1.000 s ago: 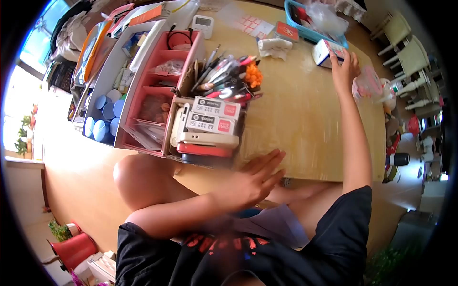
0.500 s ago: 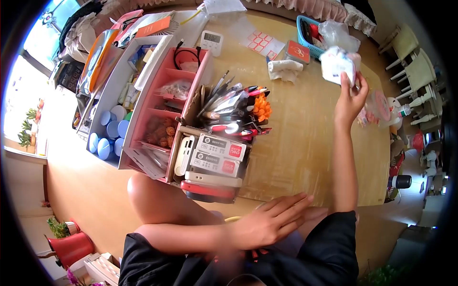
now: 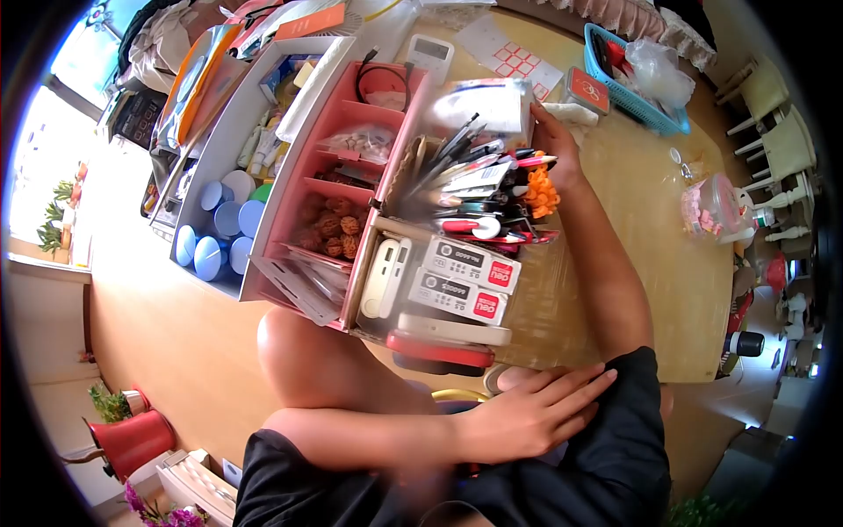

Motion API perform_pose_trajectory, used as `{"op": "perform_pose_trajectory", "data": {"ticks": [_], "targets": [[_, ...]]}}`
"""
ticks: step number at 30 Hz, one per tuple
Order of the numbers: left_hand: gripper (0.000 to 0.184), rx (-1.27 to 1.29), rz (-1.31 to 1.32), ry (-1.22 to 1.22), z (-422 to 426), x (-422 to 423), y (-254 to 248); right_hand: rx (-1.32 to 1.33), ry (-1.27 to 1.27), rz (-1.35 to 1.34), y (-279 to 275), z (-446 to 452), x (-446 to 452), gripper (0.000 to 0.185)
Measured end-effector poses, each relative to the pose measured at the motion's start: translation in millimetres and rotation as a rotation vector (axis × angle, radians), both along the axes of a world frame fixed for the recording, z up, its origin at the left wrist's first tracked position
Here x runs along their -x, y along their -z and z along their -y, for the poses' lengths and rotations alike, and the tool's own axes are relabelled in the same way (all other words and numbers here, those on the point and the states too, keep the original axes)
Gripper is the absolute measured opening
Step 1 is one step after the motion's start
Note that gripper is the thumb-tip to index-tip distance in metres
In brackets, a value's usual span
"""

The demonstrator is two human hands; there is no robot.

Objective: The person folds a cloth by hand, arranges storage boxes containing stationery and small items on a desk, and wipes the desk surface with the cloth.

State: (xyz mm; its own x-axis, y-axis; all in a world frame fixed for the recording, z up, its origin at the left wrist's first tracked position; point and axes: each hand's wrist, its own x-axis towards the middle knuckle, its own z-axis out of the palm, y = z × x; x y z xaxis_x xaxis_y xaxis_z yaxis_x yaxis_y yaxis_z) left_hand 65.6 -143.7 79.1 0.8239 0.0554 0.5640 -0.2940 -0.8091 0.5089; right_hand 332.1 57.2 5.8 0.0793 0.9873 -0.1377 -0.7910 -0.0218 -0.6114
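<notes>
My right hand (image 3: 558, 151) is on the far side of the pen holder, fingers closed at the right edge of a white packet (image 3: 485, 112). The packet looks partly see-through, and its kind is unclear. Just below stand pens (image 3: 479, 180) in a brown holder, with an orange flower-like piece (image 3: 541, 191) at their right. Across my lap lies my left hand (image 3: 540, 408), palm down, fingers stretched out near my right elbow, holding nothing. Nearest to it are a red and white item (image 3: 452, 342) and Deli boxes (image 3: 470, 277) in the holder's front part.
Left of the pens stand a pink divided organizer (image 3: 338, 202) and a grey bin (image 3: 215, 237) with blue-topped items. Farther back on the table (image 3: 632, 237) are a white timer (image 3: 430, 57), a red tin (image 3: 587, 90) and a blue basket (image 3: 628, 97). A clear jar (image 3: 709, 206) stands right.
My right hand has brought the white packet leftward from the table's right side to behind the pens. The view has shifted, moving the surroundings rightward. My left hand stays outstretched over my lap.
</notes>
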Motion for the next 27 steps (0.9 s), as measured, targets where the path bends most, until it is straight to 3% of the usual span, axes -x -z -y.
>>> {"op": "perform_pose_trajectory", "data": {"ticks": [3,6,10,13,15,17,18,21,22,25,26,27], "targets": [[0.034,0.008,0.001,0.014,2.1,2.8,-2.6,0.123,0.054,0.227,12.9,-7.5,-7.0,0.033],[0.035,0.011,0.027,0.021,4.8,3.2,-2.8,-0.05,0.127,0.609,28.7,-21.2,-15.8,0.024],[0.035,-0.01,0.03,0.013,8.2,1.8,2.6,-0.123,0.231,1.401,29.3,-16.8,-15.8,0.022],[0.035,-0.031,0.001,0.019,6.2,0.6,3.1,-0.236,0.524,1.599,-12.4,9.9,0.7,0.03],[0.034,-0.035,-0.018,0.01,4.2,-0.7,3.5,-0.291,0.869,1.814,-33.6,19.0,-10.4,0.03],[0.036,-0.038,-0.035,-0.002,0.1,0.4,4.3,-0.273,0.948,1.948,-31.5,20.2,-39.5,0.031],[0.037,-0.051,-0.041,-0.009,-1.3,0.6,7.1,-0.169,0.852,1.814,-16.7,19.4,-54.3,0.034],[0.039,-0.11,-0.029,-0.021,-14.6,2.0,10.4,0.09,0.635,1.95,7.9,32.8,-86.7,0.031],[0.042,-0.012,-0.042,-0.017,-17.7,0.3,16.1,0.178,0.716,2.021,7.3,39.6,-85.9,0.025],[0.046,0.1,-0.032,-0.124,-19.7,-9.0,32.7,0.052,0.916,2.022,-22.6,66.7,-65.6,0.024],[0.045,0.13,0.014,-0.198,-13.4,-13.9,34.6,-0.071,0.743,1.824,-38.1,80.8,-64.6,0.028],[0.042,0.148,0.02,-0.213,-7.0,-17.4,38.9,-0.026,0.628,1.643,-54.5,98.3,-52.7,0.029]]}}
